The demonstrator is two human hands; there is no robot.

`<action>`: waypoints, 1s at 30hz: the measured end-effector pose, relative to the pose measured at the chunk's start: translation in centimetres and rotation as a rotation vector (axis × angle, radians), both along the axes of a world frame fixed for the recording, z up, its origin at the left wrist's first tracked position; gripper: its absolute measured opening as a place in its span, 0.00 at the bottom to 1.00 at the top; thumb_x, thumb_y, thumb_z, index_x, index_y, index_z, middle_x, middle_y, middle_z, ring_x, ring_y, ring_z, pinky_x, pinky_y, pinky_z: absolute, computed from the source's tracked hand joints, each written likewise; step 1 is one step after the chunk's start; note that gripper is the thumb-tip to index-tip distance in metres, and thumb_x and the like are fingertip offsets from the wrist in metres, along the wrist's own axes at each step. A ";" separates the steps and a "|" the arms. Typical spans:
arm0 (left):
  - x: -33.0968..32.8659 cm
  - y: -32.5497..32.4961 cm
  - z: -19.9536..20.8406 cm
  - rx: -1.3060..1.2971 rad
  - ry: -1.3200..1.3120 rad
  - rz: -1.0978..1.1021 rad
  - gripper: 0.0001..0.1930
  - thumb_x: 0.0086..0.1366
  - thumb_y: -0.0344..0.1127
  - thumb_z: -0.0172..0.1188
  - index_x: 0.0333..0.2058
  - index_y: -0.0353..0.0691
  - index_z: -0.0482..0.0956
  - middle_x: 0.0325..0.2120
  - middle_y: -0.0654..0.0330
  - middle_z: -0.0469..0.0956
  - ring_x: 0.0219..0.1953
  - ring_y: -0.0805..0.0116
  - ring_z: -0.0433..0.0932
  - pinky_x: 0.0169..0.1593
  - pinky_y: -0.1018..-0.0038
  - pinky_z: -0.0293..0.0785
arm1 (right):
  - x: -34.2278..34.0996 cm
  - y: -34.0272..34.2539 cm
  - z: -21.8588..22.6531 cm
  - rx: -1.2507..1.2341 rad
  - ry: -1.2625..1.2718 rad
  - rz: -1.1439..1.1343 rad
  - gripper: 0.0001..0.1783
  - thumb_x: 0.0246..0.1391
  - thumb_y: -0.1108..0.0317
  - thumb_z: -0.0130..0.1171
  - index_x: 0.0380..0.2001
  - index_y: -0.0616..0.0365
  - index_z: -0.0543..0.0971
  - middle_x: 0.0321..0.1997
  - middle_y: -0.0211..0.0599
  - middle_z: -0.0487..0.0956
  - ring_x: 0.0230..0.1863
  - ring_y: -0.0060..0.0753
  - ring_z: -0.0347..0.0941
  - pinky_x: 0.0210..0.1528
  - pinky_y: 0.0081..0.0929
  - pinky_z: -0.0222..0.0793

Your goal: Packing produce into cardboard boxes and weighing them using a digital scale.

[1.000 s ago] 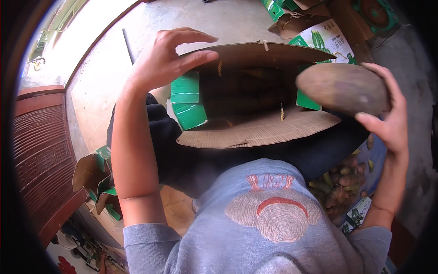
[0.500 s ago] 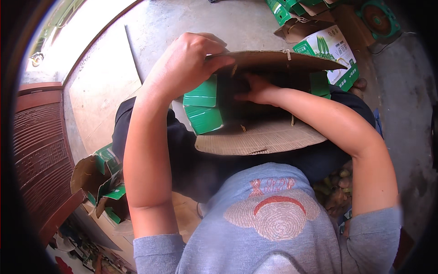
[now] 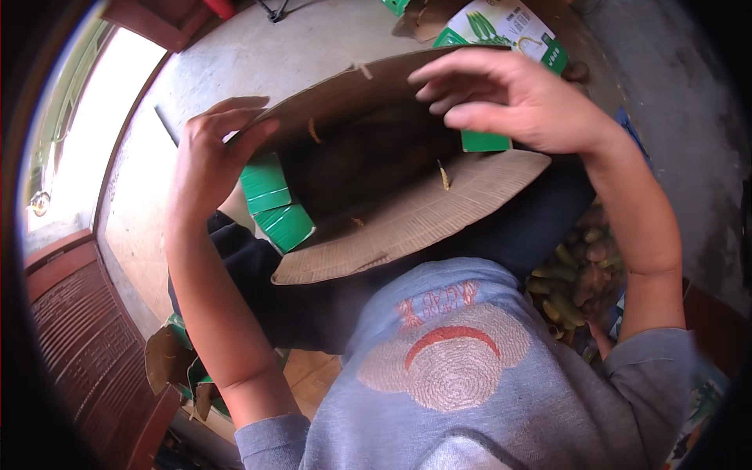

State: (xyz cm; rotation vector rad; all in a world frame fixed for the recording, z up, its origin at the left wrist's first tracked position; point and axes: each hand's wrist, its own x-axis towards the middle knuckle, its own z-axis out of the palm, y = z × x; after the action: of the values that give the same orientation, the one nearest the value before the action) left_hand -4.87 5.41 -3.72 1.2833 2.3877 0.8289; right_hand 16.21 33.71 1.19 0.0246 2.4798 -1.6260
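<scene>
An opened cardboard box (image 3: 407, 215) lies across my lap, with brown long flaps spread wide and green end flaps (image 3: 266, 196) on the left. Its inside is dark, and what lies in it I cannot make out. Short yellow cords (image 3: 444, 175) poke through the cardboard. My left hand (image 3: 215, 160) grips the left end of the far flap between thumb and fingers. Over the right end of that flap, my right hand (image 3: 509, 98) hovers with thumb and fingers apart and nothing held; whether it touches the cardboard I cannot tell.
A white and green printed box (image 3: 501, 27) stands beyond my right hand. Several green and brown vegetables (image 3: 564, 290) lie on the floor at my right. Torn cardboard boxes (image 3: 172, 356) sit at my left, near a carved wooden panel (image 3: 94, 337).
My right hand has come out of the box and risen to the right end of the far flap. The box has tilted and shifted left, with my left hand still on it.
</scene>
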 end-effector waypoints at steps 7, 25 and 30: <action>-0.7 -0.7 0.6 0.172 0.002 -0.059 0.23 0.72 0.47 0.57 0.60 0.41 0.77 0.59 0.55 0.77 0.60 0.56 0.76 0.64 0.58 0.69 | 22.1 13.7 2.3 0.023 0.378 -1.033 0.19 0.65 0.67 0.59 0.56 0.62 0.76 0.51 0.40 0.82 0.51 0.32 0.79 0.56 0.28 0.73; -4.2 -12.1 0.0 -0.263 0.080 0.267 0.26 0.76 0.50 0.48 0.63 0.40 0.73 0.60 0.52 0.75 0.63 0.57 0.73 0.66 0.61 0.66 | 58.0 0.1 -41.6 0.321 -1.144 -1.083 0.33 0.51 0.64 0.68 0.59 0.63 0.72 0.49 0.52 0.80 0.54 0.48 0.77 0.54 0.39 0.73; -3.8 -15.8 -4.0 -0.132 -0.153 0.453 0.26 0.76 0.49 0.51 0.64 0.40 0.71 0.62 0.54 0.73 0.64 0.57 0.72 0.65 0.59 0.68 | 60.0 -2.4 -46.5 0.388 -1.258 -1.086 0.42 0.48 0.63 0.68 0.65 0.62 0.63 0.64 0.55 0.69 0.64 0.55 0.68 0.64 0.40 0.66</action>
State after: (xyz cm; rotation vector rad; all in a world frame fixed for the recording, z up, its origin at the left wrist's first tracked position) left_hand -8.70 -10.41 -7.68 0.6095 2.5905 0.8326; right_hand 76.16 31.27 -45.28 1.9622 1.5967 -0.6889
